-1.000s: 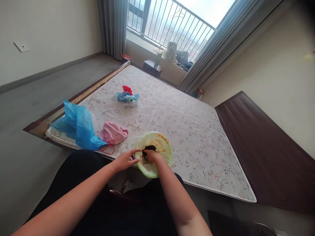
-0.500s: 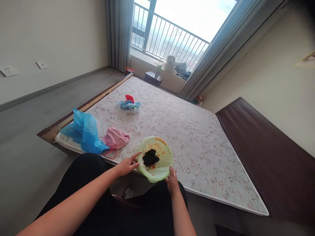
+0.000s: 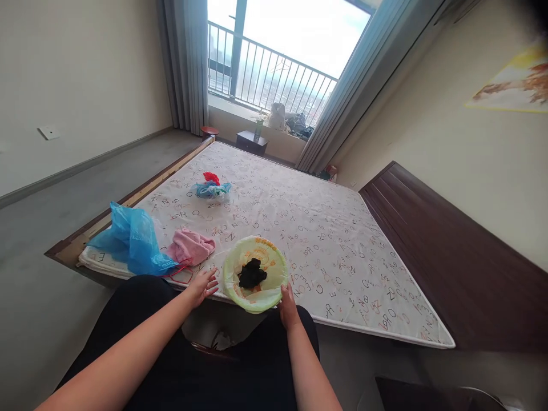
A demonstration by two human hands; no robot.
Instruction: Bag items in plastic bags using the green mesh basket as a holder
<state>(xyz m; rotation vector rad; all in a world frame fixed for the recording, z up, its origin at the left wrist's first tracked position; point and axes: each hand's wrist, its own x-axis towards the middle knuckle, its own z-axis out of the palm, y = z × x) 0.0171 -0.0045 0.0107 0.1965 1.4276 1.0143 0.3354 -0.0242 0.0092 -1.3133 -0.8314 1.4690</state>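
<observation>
Pale green bowl (image 3: 274,274): at the near edge of the mattress (image 3: 325,251), a crumpled black cloth (image 3: 252,274) inside
My left hand (image 3: 202,286): spread wide, just beside the bowl
My right hand (image 3: 290,306): holding the bowl's rim
Near left corner: blue plastic bag (image 3: 135,242), pink cloth (image 3: 190,246) beside it
Inward of the left edge: red and blue bundle (image 3: 213,188)

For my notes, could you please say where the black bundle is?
In the head view, the black bundle sits just left of centre, inside the green container the right hand touches.
</observation>
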